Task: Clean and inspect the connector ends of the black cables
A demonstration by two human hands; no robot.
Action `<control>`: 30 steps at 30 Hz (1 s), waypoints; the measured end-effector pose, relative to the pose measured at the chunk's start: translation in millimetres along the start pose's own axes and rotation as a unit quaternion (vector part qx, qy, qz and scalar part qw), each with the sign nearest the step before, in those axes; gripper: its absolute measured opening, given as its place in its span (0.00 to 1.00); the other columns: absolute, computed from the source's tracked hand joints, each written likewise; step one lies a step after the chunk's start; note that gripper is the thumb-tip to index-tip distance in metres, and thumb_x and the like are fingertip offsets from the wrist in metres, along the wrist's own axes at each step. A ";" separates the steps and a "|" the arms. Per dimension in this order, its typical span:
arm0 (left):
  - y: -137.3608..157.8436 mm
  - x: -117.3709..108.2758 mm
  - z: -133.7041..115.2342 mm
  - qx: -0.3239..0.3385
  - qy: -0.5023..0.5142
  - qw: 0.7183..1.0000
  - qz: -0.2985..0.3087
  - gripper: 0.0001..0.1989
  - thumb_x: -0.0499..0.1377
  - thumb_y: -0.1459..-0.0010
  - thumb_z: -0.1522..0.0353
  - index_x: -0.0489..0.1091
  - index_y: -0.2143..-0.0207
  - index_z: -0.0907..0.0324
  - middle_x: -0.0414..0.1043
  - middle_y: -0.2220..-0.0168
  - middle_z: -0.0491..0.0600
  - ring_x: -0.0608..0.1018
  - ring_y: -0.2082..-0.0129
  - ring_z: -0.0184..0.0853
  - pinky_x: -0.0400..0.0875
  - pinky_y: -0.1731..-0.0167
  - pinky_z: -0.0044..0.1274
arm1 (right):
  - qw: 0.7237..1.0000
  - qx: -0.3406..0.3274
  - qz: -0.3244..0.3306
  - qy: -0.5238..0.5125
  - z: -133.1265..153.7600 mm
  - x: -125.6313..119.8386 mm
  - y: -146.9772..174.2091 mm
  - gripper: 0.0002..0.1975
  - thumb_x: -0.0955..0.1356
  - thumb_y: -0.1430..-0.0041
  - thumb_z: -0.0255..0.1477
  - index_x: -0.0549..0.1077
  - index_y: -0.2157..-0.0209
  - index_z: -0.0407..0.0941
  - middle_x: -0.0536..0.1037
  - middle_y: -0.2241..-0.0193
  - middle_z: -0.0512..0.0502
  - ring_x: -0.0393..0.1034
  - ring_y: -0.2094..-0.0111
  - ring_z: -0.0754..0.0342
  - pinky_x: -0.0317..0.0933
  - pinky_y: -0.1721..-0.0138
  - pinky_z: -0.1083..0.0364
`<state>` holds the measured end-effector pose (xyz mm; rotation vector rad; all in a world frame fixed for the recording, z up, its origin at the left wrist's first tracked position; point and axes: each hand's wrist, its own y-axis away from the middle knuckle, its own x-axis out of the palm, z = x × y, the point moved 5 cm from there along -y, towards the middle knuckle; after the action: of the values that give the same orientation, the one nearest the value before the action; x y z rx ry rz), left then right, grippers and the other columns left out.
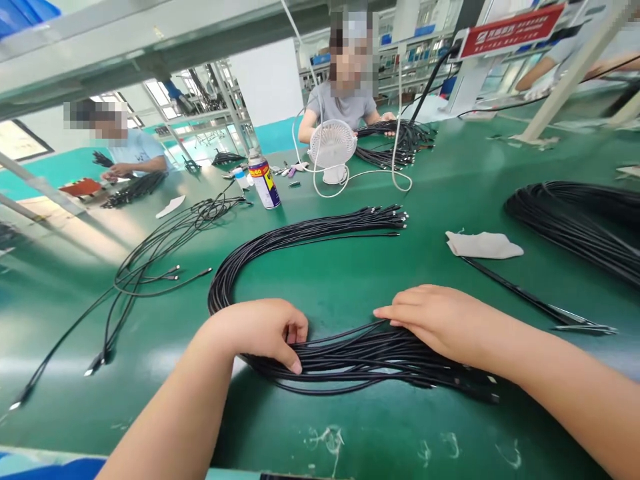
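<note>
A bundle of black cables lies in a U shape on the green table, its far end showing several metal plugs. My left hand is closed around the near side of the bundle, thumb in front and fingers curled behind. Over the near plug end lies my right hand, palm down, its fingers stretched out to the left and touching the top cables. That hand partly covers the cables beneath it. A few strands along the near edge bow away from the rest.
Loose cables lie at left. A spray can and a white fan stand behind the bundle. At right are a white cloth piece, thin black strips and another cable coil. Other people handle cables across the table.
</note>
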<state>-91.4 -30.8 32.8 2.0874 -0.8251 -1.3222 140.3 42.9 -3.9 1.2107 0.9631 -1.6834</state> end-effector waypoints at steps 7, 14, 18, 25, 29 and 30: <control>-6.6 2.7 4.1 0.030 0.050 0.998 -0.003 0.11 0.66 0.57 0.60 0.71 0.75 0.57 0.69 0.78 0.41 0.69 0.76 0.30 0.59 0.77 0.21 | 0.998 -0.046 -0.053 -0.003 45.2 -23.2 -5.1 0.14 0.62 0.34 0.27 0.76 0.54 0.45 0.77 0.59 0.40 0.69 0.57 0.50 0.61 0.53 0.47; -12.6 2.9 6.6 0.056 0.043 0.998 -0.003 0.12 0.67 0.58 0.59 0.74 0.74 0.57 0.72 0.78 0.41 0.71 0.75 0.30 0.60 0.76 0.20 | 0.993 -0.084 -0.027 0.084 125.4 6.2 -13.1 0.16 0.63 0.36 0.34 0.71 0.51 0.41 0.74 0.57 0.39 0.64 0.57 0.45 0.55 0.53 0.43; -10.9 3.7 5.6 0.063 0.028 0.998 -0.005 0.13 0.66 0.57 0.58 0.75 0.74 0.57 0.72 0.78 0.41 0.71 0.75 0.30 0.60 0.75 0.20 | 0.995 -0.017 -0.035 0.093 134.0 18.3 -21.3 0.15 0.64 0.36 0.33 0.72 0.53 0.39 0.73 0.56 0.37 0.62 0.57 0.45 0.54 0.56 0.45; -11.5 2.6 4.2 0.090 0.004 0.996 -0.018 0.12 0.62 0.51 0.58 0.73 0.75 0.57 0.67 0.81 0.41 0.67 0.79 0.29 0.58 0.76 0.21 | 0.997 0.057 0.038 0.034 131.9 16.1 -36.7 0.08 0.66 0.42 0.28 0.72 0.61 0.40 0.70 0.60 0.39 0.62 0.58 0.43 0.53 0.59 0.46; -12.0 3.3 6.0 0.079 0.000 0.997 0.002 0.12 0.62 0.50 0.58 0.73 0.73 0.57 0.69 0.81 0.41 0.68 0.79 0.28 0.58 0.77 0.21 | 0.991 0.033 0.125 0.037 140.6 13.0 -43.8 0.08 0.66 0.43 0.27 0.72 0.63 0.39 0.71 0.64 0.40 0.64 0.61 0.45 0.54 0.61 0.48; -12.0 3.2 6.3 0.078 0.001 0.997 0.004 0.12 0.62 0.51 0.58 0.73 0.73 0.57 0.69 0.81 0.41 0.68 0.79 0.28 0.58 0.77 0.21 | 0.988 0.030 0.145 0.049 142.4 12.2 -45.0 0.08 0.66 0.44 0.27 0.72 0.62 0.39 0.71 0.65 0.40 0.64 0.61 0.45 0.55 0.61 0.48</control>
<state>-93.6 -25.7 19.9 2.2006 -0.9631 -1.2883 49.7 -73.2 23.9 1.4117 0.7569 -1.4425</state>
